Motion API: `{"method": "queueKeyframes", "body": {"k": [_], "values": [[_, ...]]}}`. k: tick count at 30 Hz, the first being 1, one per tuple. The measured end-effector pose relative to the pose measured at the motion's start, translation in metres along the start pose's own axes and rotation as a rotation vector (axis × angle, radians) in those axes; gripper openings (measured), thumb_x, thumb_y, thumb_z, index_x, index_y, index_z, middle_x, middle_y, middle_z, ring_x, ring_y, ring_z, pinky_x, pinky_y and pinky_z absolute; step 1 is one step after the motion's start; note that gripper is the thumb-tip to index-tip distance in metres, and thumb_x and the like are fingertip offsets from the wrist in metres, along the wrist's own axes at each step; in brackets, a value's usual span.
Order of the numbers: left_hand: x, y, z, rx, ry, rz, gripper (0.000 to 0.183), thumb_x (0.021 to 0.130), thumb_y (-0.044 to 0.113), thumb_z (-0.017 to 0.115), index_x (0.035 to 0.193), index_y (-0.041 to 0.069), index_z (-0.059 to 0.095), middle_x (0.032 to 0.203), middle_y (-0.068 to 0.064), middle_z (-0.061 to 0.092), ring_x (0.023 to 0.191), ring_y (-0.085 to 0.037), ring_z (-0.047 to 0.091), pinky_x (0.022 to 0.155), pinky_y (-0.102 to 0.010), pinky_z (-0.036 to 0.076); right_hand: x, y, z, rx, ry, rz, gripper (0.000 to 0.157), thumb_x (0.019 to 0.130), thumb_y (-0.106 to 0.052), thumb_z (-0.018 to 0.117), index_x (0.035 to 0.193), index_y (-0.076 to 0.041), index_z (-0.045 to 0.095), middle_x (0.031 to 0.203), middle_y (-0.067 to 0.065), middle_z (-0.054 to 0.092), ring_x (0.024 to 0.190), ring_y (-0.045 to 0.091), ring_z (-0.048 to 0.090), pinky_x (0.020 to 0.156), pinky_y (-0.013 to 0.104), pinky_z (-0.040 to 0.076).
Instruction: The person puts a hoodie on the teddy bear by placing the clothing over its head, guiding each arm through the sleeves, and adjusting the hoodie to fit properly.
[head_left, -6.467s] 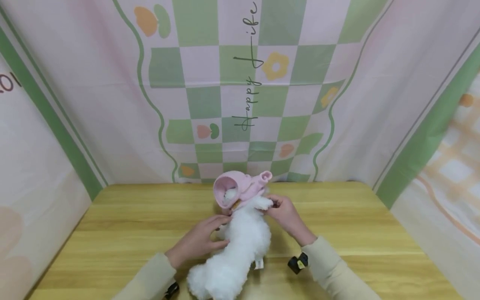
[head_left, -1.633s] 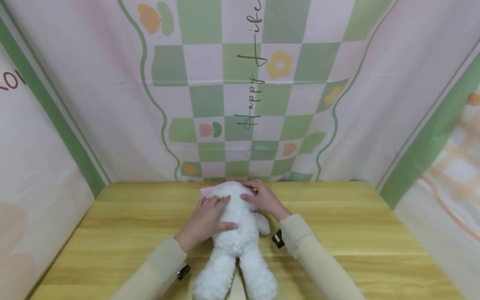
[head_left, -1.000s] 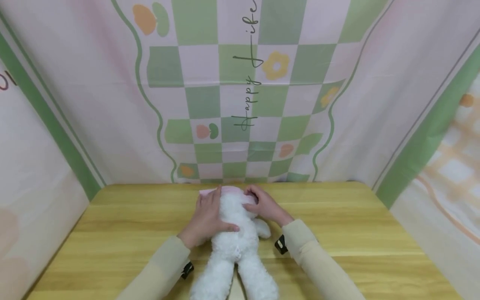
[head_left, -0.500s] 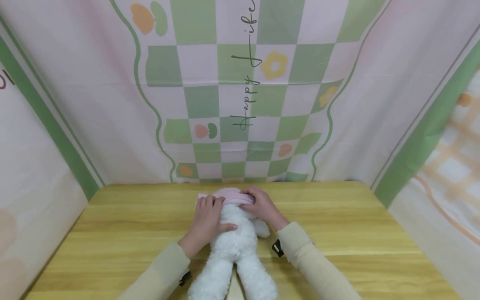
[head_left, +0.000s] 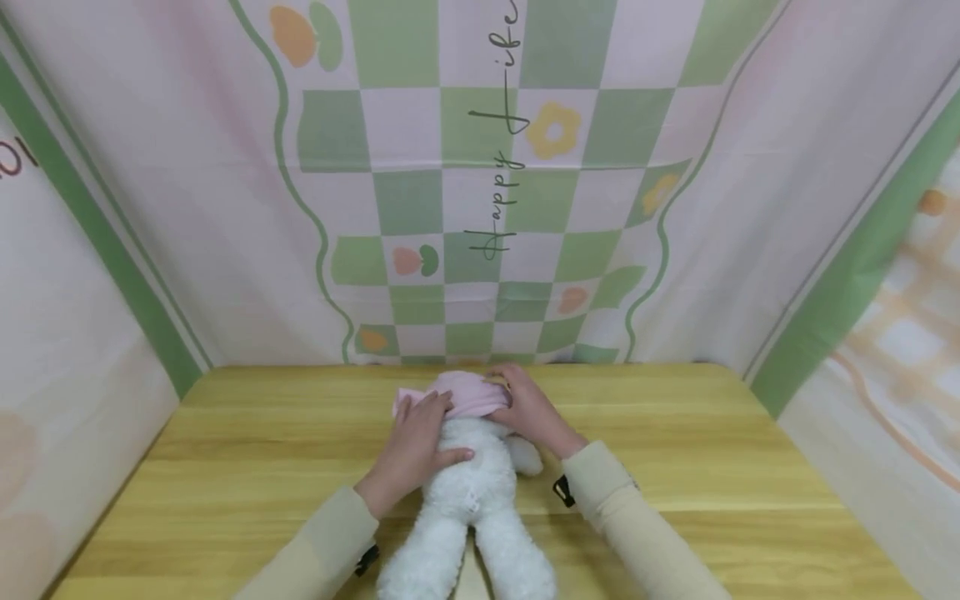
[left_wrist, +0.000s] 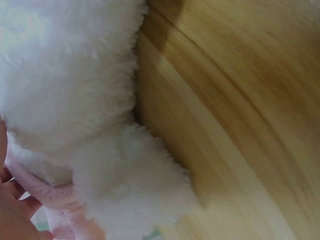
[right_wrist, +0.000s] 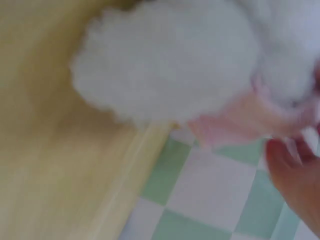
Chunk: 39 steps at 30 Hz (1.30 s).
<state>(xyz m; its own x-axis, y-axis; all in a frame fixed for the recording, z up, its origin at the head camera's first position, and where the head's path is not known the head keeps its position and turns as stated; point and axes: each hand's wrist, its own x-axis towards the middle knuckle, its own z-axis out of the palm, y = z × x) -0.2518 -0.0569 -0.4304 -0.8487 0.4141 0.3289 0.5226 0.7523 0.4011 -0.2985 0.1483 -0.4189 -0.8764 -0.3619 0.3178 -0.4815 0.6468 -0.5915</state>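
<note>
We log: L sleeve (head_left: pixel 318 537) & R sleeve (head_left: pixel 645 525) lt. beige, long | We note creases nr. R cuff (head_left: pixel 590 467) | L unit (head_left: pixel 366 559) & R unit (head_left: pixel 563 491) at wrists: sm., blk., R w/ pale ctr.

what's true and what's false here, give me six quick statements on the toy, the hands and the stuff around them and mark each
1. A white fluffy toy lies on the wooden table. True.
2. The toy's legs point toward the checkered backdrop. False: they point toward the person.
3. The right hand grips the pink cloth at the toy's head end. True.
4. The left hand hangs in the air, away from the toy. False: it rests on the toy and the pink cloth.
5. The sleeves are dark blue. False: they are pale beige.
6. "Happy Life" is written on the backdrop. True.
</note>
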Motion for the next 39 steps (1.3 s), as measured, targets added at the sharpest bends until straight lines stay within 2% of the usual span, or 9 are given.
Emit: {"method": "queueKeyframes", "body": {"k": [3, 8, 14, 18, 21, 26, 30, 36, 39], "values": [[0.0, 0.0, 0.001, 0.002, 0.022, 0.012, 0.074, 0.077, 0.041, 0.075, 0.13, -0.001, 0.048, 0.117, -0.012, 0.062, 0.115, -0.031, 0.057, 0.111, -0.063, 0.025, 0.004, 0.006, -0.005, 0.091, -0.146, 0.07, 0.068, 0.082, -0.007, 0.071, 0.141, 0.004, 0.038, 0.141, 0.025, 0.045, 0.13, 0.04, 0.045, 0.107, 0.052, 0.041], [0.0, -0.001, 0.0, -0.015, 0.031, -0.003, 0.069, 0.074, 0.041, 0.078, 0.122, -0.001, 0.052, 0.112, -0.013, 0.063, 0.107, -0.03, 0.059, 0.107, -0.057, 0.033, 0.007, 0.007, -0.006, 0.126, -0.23, 0.096, 0.061, 0.083, -0.007, 0.066, 0.139, 0.004, 0.042, 0.138, 0.023, 0.049, 0.127, 0.039, 0.048, 0.106, 0.052, 0.041], [0.011, -0.008, -0.006, 0.009, -0.101, -0.076, 0.102, 0.07, 0.057, 0.076, 0.144, 0.001, 0.034, 0.142, -0.019, 0.046, 0.129, -0.034, 0.046, 0.105, -0.051, 0.036, 0.006, 0.006, 0.0, 0.07, -0.168, -0.006, 0.043, 0.083, -0.006, 0.066, 0.123, 0.006, 0.055, 0.118, 0.018, 0.058, 0.108, 0.031, 0.057, 0.095, 0.045, 0.049], [0.02, -0.012, -0.01, 0.034, -0.201, -0.07, 0.108, 0.068, 0.063, 0.073, 0.149, 0.007, 0.03, 0.151, -0.015, 0.036, 0.131, -0.034, 0.041, 0.106, -0.049, 0.035, 0.003, 0.006, 0.004, 0.078, -0.122, -0.068, 0.031, 0.083, -0.002, 0.066, 0.112, 0.002, 0.058, 0.11, 0.015, 0.058, 0.101, 0.025, 0.056, 0.089, 0.036, 0.05], [0.025, -0.014, -0.01, 0.062, -0.202, -0.03, 0.105, 0.066, 0.064, 0.074, 0.146, 0.008, 0.035, 0.146, -0.012, 0.045, 0.12, -0.032, 0.046, 0.1, -0.046, 0.036, 0.001, 0.005, 0.008, 0.074, -0.049, -0.125, 0.024, 0.079, 0.002, 0.07, 0.099, -0.001, 0.058, 0.1, 0.012, 0.057, 0.093, 0.02, 0.053, 0.082, 0.031, 0.048], [0.025, -0.013, -0.01, 0.083, -0.165, -0.034, 0.099, 0.064, 0.064, 0.076, 0.139, 0.008, 0.043, 0.136, -0.012, 0.052, 0.123, -0.034, 0.044, 0.115, -0.054, 0.022, -0.002, 0.003, 0.017, 0.01, 0.068, -0.186, 0.024, 0.073, -0.001, 0.076, 0.083, -0.005, 0.055, 0.086, 0.006, 0.054, 0.081, 0.013, 0.048, 0.072, 0.026, 0.045], [0.024, -0.01, -0.009, 0.079, -0.138, -0.016, 0.094, 0.064, 0.061, 0.077, 0.131, 0.002, 0.047, 0.128, -0.014, 0.055, 0.125, -0.034, 0.047, 0.119, -0.059, 0.013, -0.005, -0.001, 0.02, -0.019, 0.113, -0.131, 0.026, 0.071, -0.002, 0.077, 0.077, -0.008, 0.052, 0.081, 0.003, 0.052, 0.076, 0.011, 0.045, 0.068, 0.024, 0.043], [0.021, -0.008, -0.003, 0.133, -0.072, 0.037, 0.084, 0.063, 0.06, 0.078, 0.114, -0.001, 0.049, 0.104, -0.012, 0.057, 0.101, -0.03, 0.055, 0.103, -0.045, 0.042, -0.015, -0.01, 0.025, 0.032, 0.133, 0.055, 0.024, 0.076, 0.0, 0.071, 0.078, -0.012, 0.051, 0.079, -0.001, 0.055, 0.074, 0.011, 0.05, 0.066, 0.022, 0.045], [0.018, -0.005, 0.0, 0.173, -0.042, 0.03, 0.082, 0.062, 0.061, 0.078, 0.11, 0.0, 0.05, 0.099, -0.01, 0.056, 0.094, -0.025, 0.054, 0.093, -0.04, 0.047, -0.018, -0.013, 0.023, 0.035, 0.121, 0.107, 0.03, 0.075, -0.003, 0.072, 0.1, -0.008, 0.057, 0.091, 0.004, 0.058, 0.079, 0.013, 0.052, 0.069, 0.025, 0.047]]}}
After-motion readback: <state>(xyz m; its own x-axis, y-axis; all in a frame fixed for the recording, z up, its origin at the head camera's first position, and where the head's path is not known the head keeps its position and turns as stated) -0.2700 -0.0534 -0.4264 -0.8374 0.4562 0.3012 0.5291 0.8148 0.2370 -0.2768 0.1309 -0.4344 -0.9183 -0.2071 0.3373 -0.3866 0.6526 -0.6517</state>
